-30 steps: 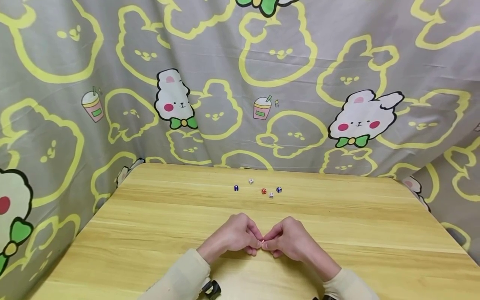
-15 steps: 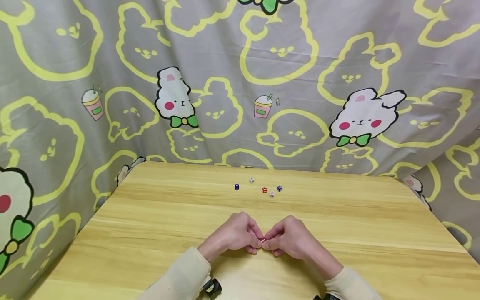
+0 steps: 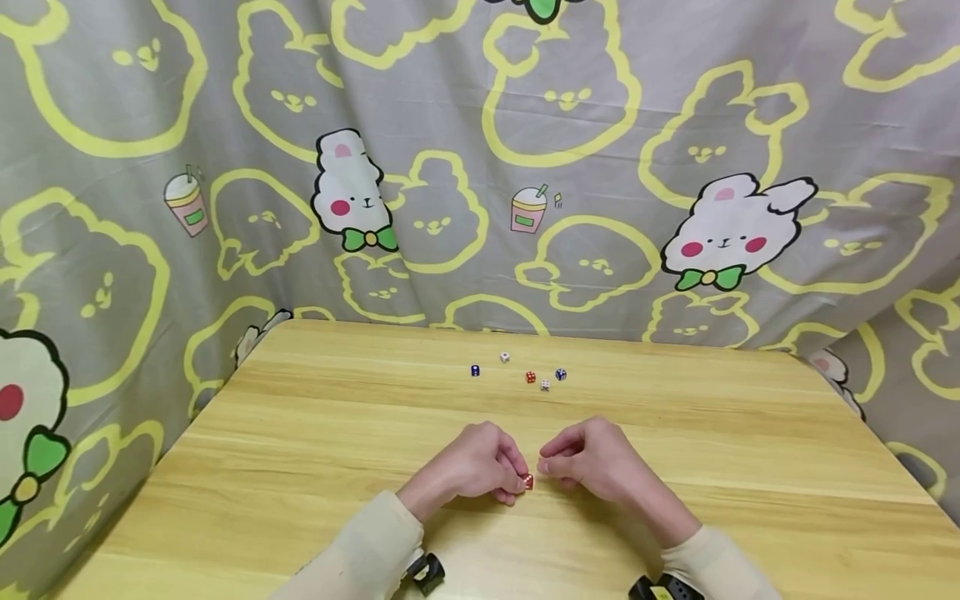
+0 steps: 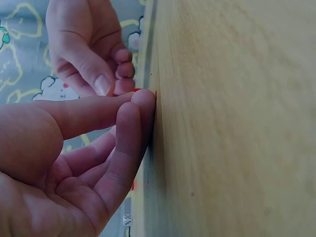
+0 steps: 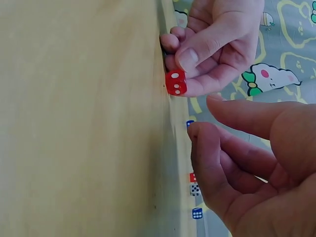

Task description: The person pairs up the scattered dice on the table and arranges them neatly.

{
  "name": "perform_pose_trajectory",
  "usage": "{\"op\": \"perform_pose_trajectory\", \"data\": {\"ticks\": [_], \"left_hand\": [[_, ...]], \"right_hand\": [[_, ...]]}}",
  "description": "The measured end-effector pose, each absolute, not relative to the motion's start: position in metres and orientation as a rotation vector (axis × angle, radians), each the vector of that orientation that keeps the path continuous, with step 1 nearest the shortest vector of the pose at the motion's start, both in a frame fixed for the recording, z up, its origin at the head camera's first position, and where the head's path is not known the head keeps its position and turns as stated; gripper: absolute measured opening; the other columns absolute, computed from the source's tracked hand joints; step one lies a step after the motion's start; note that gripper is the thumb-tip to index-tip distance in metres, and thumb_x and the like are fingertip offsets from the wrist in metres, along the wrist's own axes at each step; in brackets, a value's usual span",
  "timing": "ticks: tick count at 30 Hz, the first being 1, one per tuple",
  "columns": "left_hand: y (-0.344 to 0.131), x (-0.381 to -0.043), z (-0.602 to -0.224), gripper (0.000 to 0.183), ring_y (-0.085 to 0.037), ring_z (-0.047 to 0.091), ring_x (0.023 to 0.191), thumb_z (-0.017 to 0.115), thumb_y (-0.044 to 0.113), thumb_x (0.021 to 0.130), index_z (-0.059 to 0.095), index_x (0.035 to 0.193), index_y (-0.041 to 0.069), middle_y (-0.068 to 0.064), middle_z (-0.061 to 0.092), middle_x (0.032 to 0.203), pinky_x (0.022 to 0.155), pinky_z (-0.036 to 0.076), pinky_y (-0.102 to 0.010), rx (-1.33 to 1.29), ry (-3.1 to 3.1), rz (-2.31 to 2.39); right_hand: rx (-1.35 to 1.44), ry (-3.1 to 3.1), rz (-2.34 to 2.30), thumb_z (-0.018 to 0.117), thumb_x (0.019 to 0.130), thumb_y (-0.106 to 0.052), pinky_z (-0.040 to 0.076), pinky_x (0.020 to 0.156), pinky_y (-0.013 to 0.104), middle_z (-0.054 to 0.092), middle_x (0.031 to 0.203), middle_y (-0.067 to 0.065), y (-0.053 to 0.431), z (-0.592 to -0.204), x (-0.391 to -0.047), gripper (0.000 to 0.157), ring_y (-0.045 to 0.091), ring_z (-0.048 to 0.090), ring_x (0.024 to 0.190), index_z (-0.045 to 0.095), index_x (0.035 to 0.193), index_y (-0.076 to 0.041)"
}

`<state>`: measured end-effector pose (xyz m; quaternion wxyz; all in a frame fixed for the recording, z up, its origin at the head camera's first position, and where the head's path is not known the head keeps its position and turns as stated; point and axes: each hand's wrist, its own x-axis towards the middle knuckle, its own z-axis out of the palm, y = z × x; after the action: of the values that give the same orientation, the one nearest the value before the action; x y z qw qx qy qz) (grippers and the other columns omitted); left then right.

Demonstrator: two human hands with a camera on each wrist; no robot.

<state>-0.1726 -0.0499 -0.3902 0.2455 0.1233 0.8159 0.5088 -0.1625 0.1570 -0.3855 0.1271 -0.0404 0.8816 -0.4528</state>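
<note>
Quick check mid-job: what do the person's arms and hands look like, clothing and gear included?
Both the left hand and right hand are bare, with no gloves. The left sleeve and right sleeve are long, cream-coloured. A black device shows at each cuff, left and right; the right one carries a small yellow patch. No cables are visible.

Head view bright, evenly lit; pale sheen low on tabletop (image 3: 517, 554); wrist views dimmer, cooler, softer.

White pips (image 5: 175, 75) mark the pinched red die (image 5: 176, 82); dark pips (image 5: 195, 189) a white die (image 5: 194, 190).
</note>
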Motion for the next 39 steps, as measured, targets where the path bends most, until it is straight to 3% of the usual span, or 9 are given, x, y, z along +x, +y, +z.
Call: {"op": "perform_pose_trajectory", "data": {"ticks": [11,28,39], "left_hand": [[-0.049,-0.172,-0.390,0.014,-0.018,0.073,0.060,0.081,-0.011,0.083,0.074,0.084,0.000,-0.011,0.079,0.077,0.060,0.064,-0.031,0.328,2.209,1.406],[-0.050,-0.174,-0.389,0.013,-0.017,0.073,0.059,0.082,-0.009,0.085,0.073,0.084,0.001,-0.010,0.078,0.075,0.059,0.063,-0.030,0.330,2.253,1.394],[-0.050,-0.173,-0.390,0.014,-0.015,0.071,0.057,0.082,-0.006,0.086,0.072,0.082,0.003,-0.009,0.078,0.074,0.057,0.061,-0.029,0.311,2.257,1.386]], "right_hand": [[-0.018,2.674,-1.309,0.086,0.090,-0.022,0.057,0.064,0.029,0.079,0.088,0.000,0.159,-0.373,-0.174,0.018,0.014,0.069,0.074,0.082,0.104,-0.010],[-0.176,2.805,-1.308,0.082,0.094,-0.026,0.058,0.074,0.029,0.082,0.099,0.004,0.159,-0.356,-0.222,0.029,0.012,0.072,0.083,0.080,0.116,-0.007],[-0.120,2.845,-1.282,0.082,0.094,-0.024,0.056,0.079,0.028,0.082,0.101,0.006,0.159,-0.362,-0.240,0.028,0.016,0.074,0.092,0.081,0.116,-0.007]]}}
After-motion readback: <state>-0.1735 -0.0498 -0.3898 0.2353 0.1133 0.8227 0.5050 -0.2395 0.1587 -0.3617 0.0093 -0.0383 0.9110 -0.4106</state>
